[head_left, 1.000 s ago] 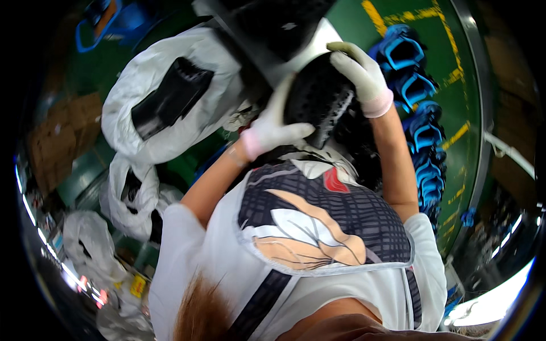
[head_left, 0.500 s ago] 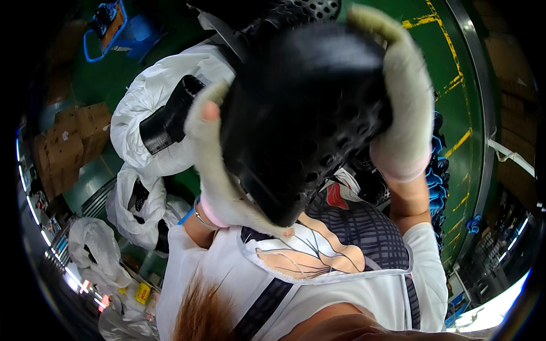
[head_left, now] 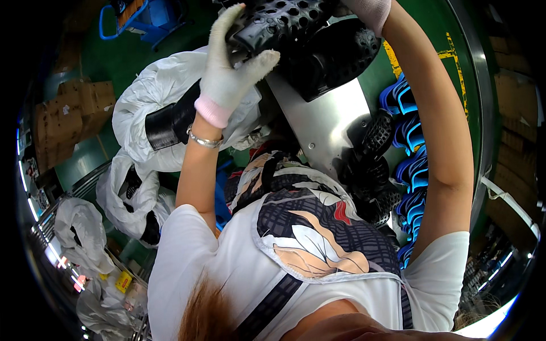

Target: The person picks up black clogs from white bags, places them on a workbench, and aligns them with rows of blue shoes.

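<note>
The left grip (head_left: 224, 77) was spread just beside a perforated black shoe (head_left: 284, 21); I couldn't tell the right grip's (head_left: 372, 11) state. Positioning seemed in hand, the next move calling for steady contact.

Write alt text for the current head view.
Gloved left hand, fingers spread, beside black perforated pieces by a metal surface; gloved right hand partly cut off at the top edge. White bag to the left; row of blue items to the right.
</note>
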`<action>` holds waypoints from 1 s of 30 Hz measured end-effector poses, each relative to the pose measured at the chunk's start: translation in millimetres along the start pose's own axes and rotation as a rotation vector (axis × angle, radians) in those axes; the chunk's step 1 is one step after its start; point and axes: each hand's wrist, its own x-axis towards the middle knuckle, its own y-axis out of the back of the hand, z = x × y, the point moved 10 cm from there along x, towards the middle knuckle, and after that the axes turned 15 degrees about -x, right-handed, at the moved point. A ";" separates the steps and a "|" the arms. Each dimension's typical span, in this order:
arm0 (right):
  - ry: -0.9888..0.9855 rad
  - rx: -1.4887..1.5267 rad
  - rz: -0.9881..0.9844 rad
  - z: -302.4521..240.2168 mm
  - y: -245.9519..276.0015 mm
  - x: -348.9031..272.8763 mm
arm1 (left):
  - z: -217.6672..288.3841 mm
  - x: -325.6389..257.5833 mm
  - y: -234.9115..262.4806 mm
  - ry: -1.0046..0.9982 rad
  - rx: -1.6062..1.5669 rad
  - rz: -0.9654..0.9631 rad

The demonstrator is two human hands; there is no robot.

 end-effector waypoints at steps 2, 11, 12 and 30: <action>-0.102 -0.095 -0.044 32.9 2.8 15.5 | -12.0 4.9 -9.4 0.074 -0.048 0.000; 0.167 -0.693 -0.075 56.9 13.9 27.7 | -55.1 5.7 -10.0 0.256 0.314 -0.031; 0.057 -0.631 -0.043 58.5 21.3 22.3 | -59.4 4.8 -5.6 0.289 0.540 -0.059; -0.807 -0.941 -0.237 236.8 -13.5 -264.3 | -83.7 -130.0 -99.5 0.491 0.341 -0.473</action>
